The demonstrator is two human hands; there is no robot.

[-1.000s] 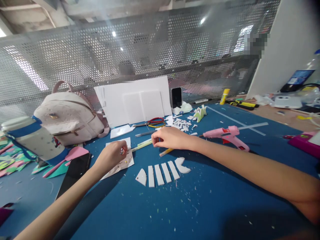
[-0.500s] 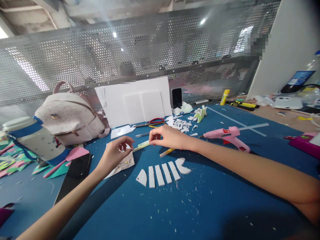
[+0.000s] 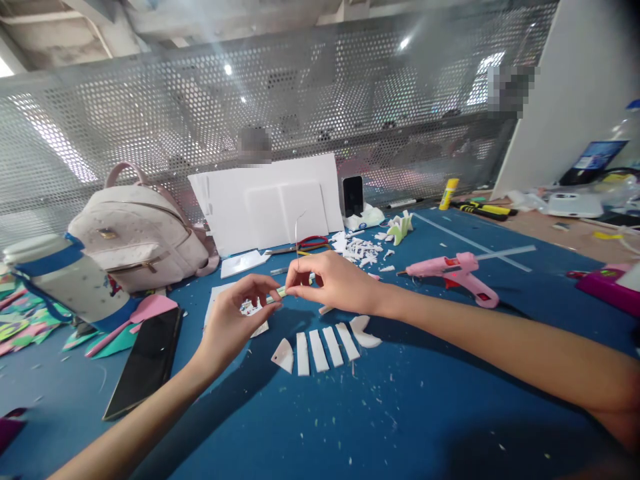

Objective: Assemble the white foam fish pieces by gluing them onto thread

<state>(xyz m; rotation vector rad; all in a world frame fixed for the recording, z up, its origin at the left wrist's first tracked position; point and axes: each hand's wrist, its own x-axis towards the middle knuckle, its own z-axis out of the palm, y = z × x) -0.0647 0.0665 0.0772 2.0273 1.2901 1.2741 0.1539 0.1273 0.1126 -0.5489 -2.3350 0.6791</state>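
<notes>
My right hand (image 3: pixel 330 283) pinches a thin pale strand, like wire or thread (image 3: pixel 297 235), which rises from the fingertips and bends at its top. Just left of it, my left hand (image 3: pixel 237 313) curls with thumb and forefinger brought close together. Whatever may lie between those tips is too small to make out. Below both hands, a row of white foam-like pieces lies on the blue table: a pointed head piece with a small hole (image 3: pixel 283 356), several strips (image 3: pixel 319 351) and a notched tail piece (image 3: pixel 365 332). Under my left hand is a pale paper sheet (image 3: pixel 213 303).
A pink glue gun (image 3: pixel 453 270) lies to the right. White scraps (image 3: pixel 364 250) and red-handled scissors (image 3: pixel 313 241) are behind my hands. At left are a dark phone (image 3: pixel 145 360), a tumbler (image 3: pixel 65 280) and a pale backpack (image 3: pixel 140 233). White boards (image 3: pixel 270 200) lean behind.
My hands have come closer together, the left moving right with its finger and thumb nearer each other. The thin strand now stands up visibly from my right fingers.
</notes>
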